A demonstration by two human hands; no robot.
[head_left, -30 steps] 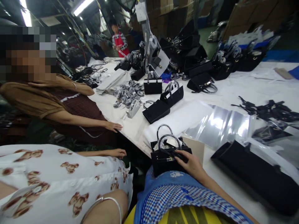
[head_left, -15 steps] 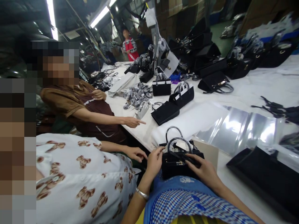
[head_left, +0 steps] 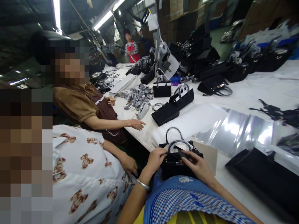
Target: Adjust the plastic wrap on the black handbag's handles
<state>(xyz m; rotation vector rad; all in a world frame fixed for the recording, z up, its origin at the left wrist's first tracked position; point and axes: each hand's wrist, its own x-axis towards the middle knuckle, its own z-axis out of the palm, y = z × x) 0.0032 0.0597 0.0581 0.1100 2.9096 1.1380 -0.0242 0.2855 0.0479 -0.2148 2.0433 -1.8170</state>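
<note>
A long white table (head_left: 257, 84) runs through a dim workshop under strip lights, stacked cartons behind it. At its near edge, toward 6 o'clock, stands a small black handbag (head_left: 174, 166) with wrapped loop handles and white paper showing in its open top. The left hand (head_left: 156, 160) grips the bag's left end, fingers curled over the rim; the right hand (head_left: 197, 165) lies across the front flap, fingers pressed on the strap, partly closed. At 12 o'clock three more bags (head_left: 171, 99) stand or lie; past them, a heap of wrapped handles (head_left: 137, 95). Clear film (head_left: 243, 129) spreads at 2 o'clock, a black tray (head_left: 263, 174) at 3. Two seated co-workers crowd the 9 o'clock side; one's hand (head_left: 137, 124) rests on the table edge.
</note>
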